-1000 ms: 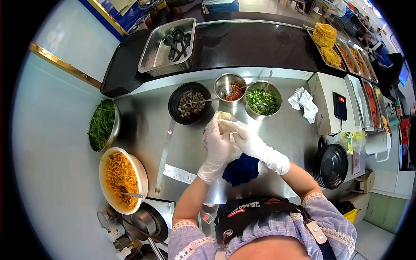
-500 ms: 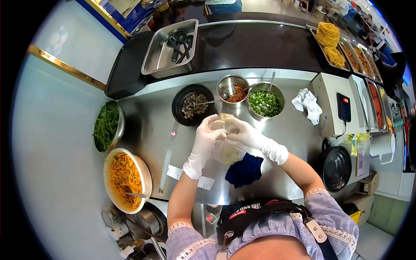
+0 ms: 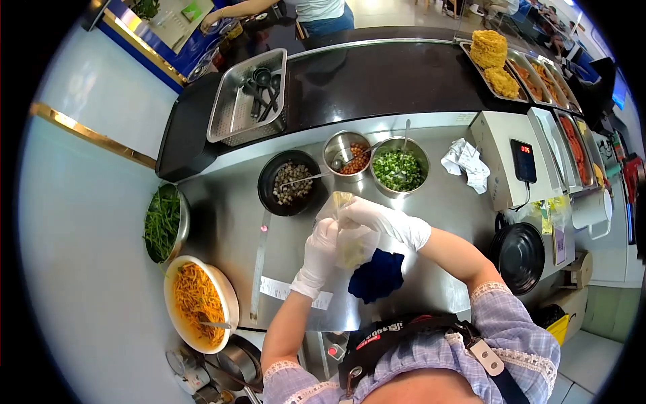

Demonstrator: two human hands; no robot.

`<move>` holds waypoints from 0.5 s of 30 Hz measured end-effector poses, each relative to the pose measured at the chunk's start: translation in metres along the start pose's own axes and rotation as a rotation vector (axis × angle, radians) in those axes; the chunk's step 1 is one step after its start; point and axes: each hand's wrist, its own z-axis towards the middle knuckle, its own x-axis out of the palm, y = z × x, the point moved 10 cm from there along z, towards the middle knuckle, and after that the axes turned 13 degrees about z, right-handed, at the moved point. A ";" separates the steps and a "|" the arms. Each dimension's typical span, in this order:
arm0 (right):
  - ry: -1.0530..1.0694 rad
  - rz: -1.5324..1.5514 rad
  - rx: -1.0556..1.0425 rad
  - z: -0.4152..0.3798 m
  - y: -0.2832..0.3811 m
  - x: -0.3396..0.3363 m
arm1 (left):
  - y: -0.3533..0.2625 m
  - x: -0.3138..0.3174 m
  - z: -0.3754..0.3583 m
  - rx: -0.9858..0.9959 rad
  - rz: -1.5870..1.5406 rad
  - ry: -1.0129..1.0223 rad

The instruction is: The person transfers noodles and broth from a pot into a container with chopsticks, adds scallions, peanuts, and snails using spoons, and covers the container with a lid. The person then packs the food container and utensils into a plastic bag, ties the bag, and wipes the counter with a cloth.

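Observation:
In white gloves, my left hand (image 3: 319, 254) and my right hand (image 3: 385, 221) meet over the steel counter, fingers closed on the upper part of a clear plastic bag (image 3: 354, 249). Something yellowish shows through the bag; I cannot make out what it is. A dark blue cloth (image 3: 377, 276) lies just below the bag. Beyond my hands stand a black bowl of diced pieces (image 3: 291, 182), a steel pot of small orange-brown bits (image 3: 355, 159) and a steel pot of chopped green onion (image 3: 400, 170), each with a spoon or ladle in it.
At left are a bowl of green leaves (image 3: 161, 223) and a white bowl of orange shreds (image 3: 232, 316). A perforated steel tray with black ladles (image 3: 222, 124) sits on the dark ledge. Crumpled paper (image 3: 465, 165), black pans (image 3: 518, 259) and food trays stand right. Another person's arm (image 3: 249, 8) shows at the top.
My fingers have drawn into a tighter grip on the bag's upper part, and more of the bag shows above them. The view has shifted slightly. Another person's arm has appeared at the top.

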 end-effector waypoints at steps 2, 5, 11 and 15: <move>0.200 -0.271 -0.204 -0.002 0.007 0.014 | -0.001 -0.004 0.001 0.028 0.024 -0.051; 0.035 -0.447 -0.340 -0.032 0.043 0.016 | 0.058 0.045 -0.021 -0.572 -0.569 0.226; 0.036 -0.313 -0.583 -0.034 0.041 0.022 | 0.048 0.037 -0.007 -0.896 -1.247 0.329; -0.029 -0.882 -0.837 -0.030 0.015 0.034 | 0.043 0.048 -0.015 -1.032 -1.355 0.449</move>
